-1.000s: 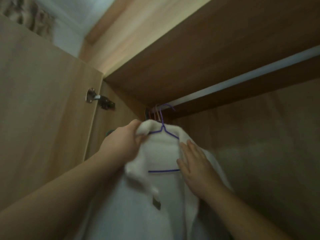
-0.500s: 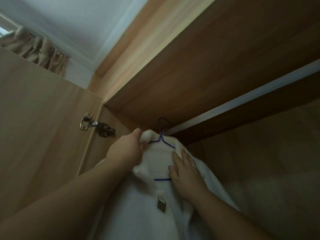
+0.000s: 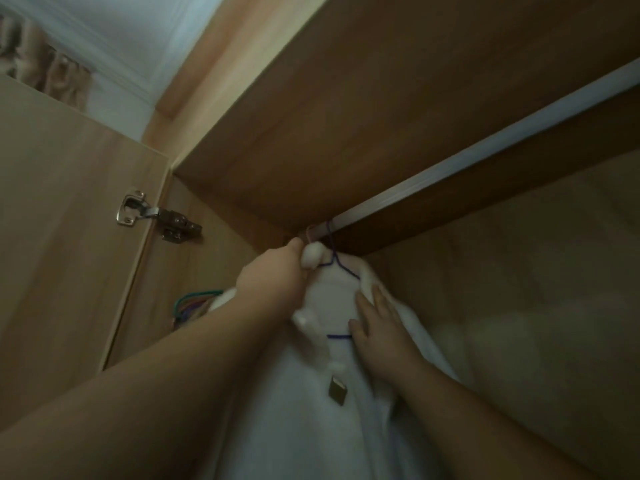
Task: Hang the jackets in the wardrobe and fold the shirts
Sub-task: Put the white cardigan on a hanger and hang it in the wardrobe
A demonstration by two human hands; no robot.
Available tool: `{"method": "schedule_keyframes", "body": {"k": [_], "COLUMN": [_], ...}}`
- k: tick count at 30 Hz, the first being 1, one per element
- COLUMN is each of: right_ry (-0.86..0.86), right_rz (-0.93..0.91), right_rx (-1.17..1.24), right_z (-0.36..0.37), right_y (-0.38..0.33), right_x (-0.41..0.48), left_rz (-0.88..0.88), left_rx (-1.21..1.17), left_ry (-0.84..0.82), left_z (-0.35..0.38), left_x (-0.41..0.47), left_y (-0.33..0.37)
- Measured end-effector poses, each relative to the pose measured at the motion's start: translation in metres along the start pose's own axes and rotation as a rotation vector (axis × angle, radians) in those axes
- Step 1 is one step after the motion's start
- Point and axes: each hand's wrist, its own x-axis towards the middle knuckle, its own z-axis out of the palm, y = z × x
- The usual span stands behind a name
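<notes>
- Up inside the wardrobe (image 3: 346,116), a white jacket (image 3: 304,438) hangs on a blue wire hanger (image 3: 341,268), whose hook meets the left end of the pale rail (image 3: 450,168).
- Left hand (image 3: 273,277) grips a bunched bit of collar just below the rail, fingers curled round the cloth.
- Right hand (image 3: 379,329) lies flat on the jacket's right shoulder, fingers straight, holding nothing.
- Jacket sits between both hands and drops below them.
- Coloured hangers (image 3: 194,301) show left of the left forearm, under a metal hinge (image 3: 156,218).

One jacket (image 3: 294,427), one purple hanger (image 3: 339,336), one rail (image 3: 485,149), one hinge (image 3: 156,216), two hands (image 3: 273,282) (image 3: 377,327).
</notes>
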Motion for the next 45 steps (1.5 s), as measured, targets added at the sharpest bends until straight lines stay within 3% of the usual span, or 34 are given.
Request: {"method": "schedule_keyframes", "body": {"k": [7, 13, 19, 23, 29, 33, 38, 41, 45], "right_ry": [-0.120, -0.225, -0.319, -0.324, -0.347, -0.353, -0.465, -0.483, -0.457], "right_rz": [0.052, 0.119, 0.119, 0.235, 0.466, 0.547, 0.864, 1.072, 1.384], "right_rx": [0.068, 0.069, 0.011, -0.097, -0.302, -0.595, -0.769, -0.843, -0.900], "right_z": [-0.026, -0.048, -0.072, -0.105, -0.148, -0.164, -0.206, -0.242, -0.289], "right_y": [0.005, 0.008, -0.004, -0.033, -0.122, -0.206, -0.322, -0.397, -0.487], "right_x": [-0.053, -0.116, -0.242, -0.349, -0.510, -0.601, -0.720, -0.788, -0.861], "left_rz": [0.059, 0.302, 0.307, 0.326, 0.357, 0.349, 0.491, 0.569, 0.763], "left_rx": [0.227, 0.252, 0.072, -0.083, -0.364, -0.620, -0.877, -1.062, -1.139], "left_ry": [-0.010, -0.340, -0.438, -0.533, -0.660, -0.856, -1.064, -1.183, -1.281], "left_z": [-0.011, -0.028, -0.040, -0.044, -0.065, -0.104, -0.192, -0.255, -0.338], "left_x": [-0.057, -0.133, -0.247, -0.332, -0.462, -0.548, -0.654, -0.706, -0.757], "left_y": [0.021, 0.028, 0.033, 0.047, 0.071, 0.083, 0.105, 0.122, 0.146]}}
